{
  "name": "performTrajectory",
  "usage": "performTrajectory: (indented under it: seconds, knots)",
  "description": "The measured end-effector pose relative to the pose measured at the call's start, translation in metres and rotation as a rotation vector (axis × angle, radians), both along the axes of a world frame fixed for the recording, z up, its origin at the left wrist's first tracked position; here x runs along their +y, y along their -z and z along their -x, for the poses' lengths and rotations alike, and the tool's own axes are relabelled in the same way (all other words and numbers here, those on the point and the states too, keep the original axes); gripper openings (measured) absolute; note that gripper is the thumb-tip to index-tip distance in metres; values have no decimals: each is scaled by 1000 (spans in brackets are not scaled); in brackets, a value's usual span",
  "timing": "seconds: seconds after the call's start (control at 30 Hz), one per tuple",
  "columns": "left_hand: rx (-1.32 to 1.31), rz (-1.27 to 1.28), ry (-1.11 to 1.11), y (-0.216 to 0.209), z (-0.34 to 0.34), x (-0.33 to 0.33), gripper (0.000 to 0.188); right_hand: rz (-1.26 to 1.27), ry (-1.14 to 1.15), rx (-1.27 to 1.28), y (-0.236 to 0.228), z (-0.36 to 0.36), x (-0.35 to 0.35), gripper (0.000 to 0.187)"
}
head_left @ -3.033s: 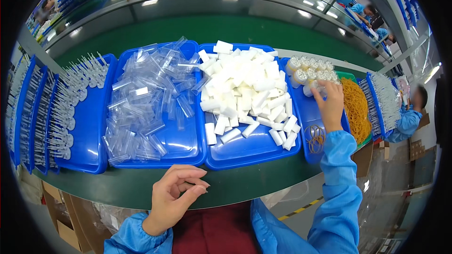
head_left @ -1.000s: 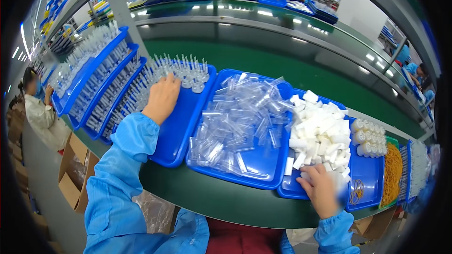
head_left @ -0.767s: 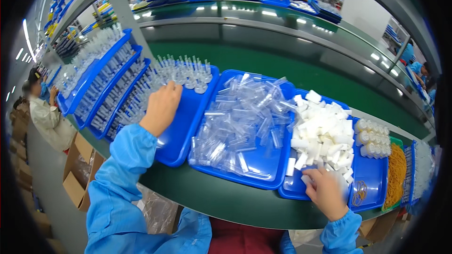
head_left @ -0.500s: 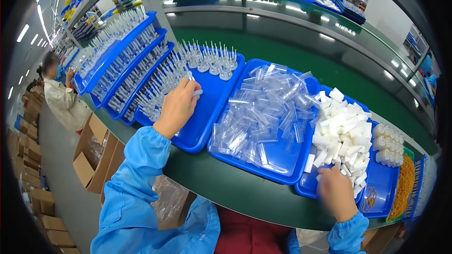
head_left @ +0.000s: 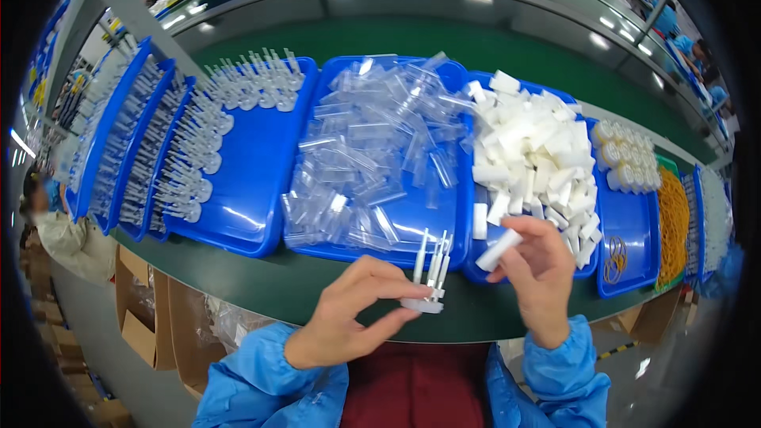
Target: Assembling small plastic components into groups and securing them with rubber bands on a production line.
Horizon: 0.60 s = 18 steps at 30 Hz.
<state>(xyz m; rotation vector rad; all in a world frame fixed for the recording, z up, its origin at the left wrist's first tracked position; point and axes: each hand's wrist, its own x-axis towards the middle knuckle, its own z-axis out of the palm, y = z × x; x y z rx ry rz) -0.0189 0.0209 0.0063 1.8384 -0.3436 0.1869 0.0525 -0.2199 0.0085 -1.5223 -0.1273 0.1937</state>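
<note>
Left hand pinches stand by its base, prongs up, above table; best kept level. White roll slants over near end of tray, gripped by right hand; light hold should avoid denting.

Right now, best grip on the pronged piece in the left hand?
Pronged piece: likely by its round base, thumb and finger at the rim, from the left, as the left hand does. The base is broad and flat, while thin prongs stand up from it.
</note>
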Motion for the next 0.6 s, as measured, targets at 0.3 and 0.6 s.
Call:
performTrajectory:
  seconds: [0.3,0.6]
  knots:
    - [-7,-51,71,12,6,-26,32,9,61,152,4,6,7,25]
    - [-202,-172,-72,23,2,-26,42,363,-119,-444,1,20,1,33]
